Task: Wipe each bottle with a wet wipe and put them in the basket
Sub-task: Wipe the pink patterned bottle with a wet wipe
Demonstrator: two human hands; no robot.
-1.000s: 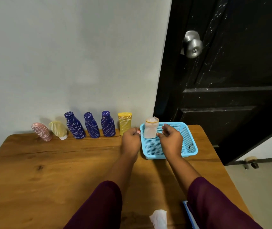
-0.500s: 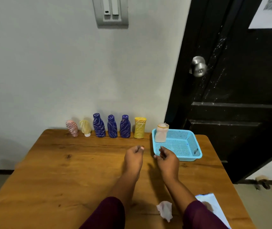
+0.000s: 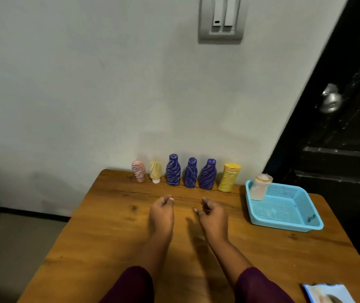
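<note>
Both hands are out over the middle of the brown wooden tabletop (image 3: 109, 226). The left hand (image 3: 161, 215) has its fingers loosely curled and grasps nothing. The right hand (image 3: 213, 215) sits just beside it, also relaxed and empty. Neither one touches a bottle.

Along the far edge stands the row. There's a pink striped bottle (image 3: 138, 171), then a pale yellow bottle (image 3: 155, 171) upside down on its white cap. Next come three dark blue streaked bottles (image 3: 173, 170) (image 3: 190, 173) (image 3: 207, 174) and a yellow cylindrical bottle (image 3: 229, 178) — all upright, close together.

Over by the right edge is the light blue plastic mesh basket (image 3: 284, 226). A translucent pale bottle (image 3: 260, 186) stands upright in its far left corner.

At the near right corner lies a blue-and-white wipe packet (image 3: 325, 295), partly cut off by the frame. On the wall above there's a grey switch plate (image 3: 220, 18), and to the right a black door (image 3: 338, 171) with a silver round knob (image 3: 329, 101).
</note>
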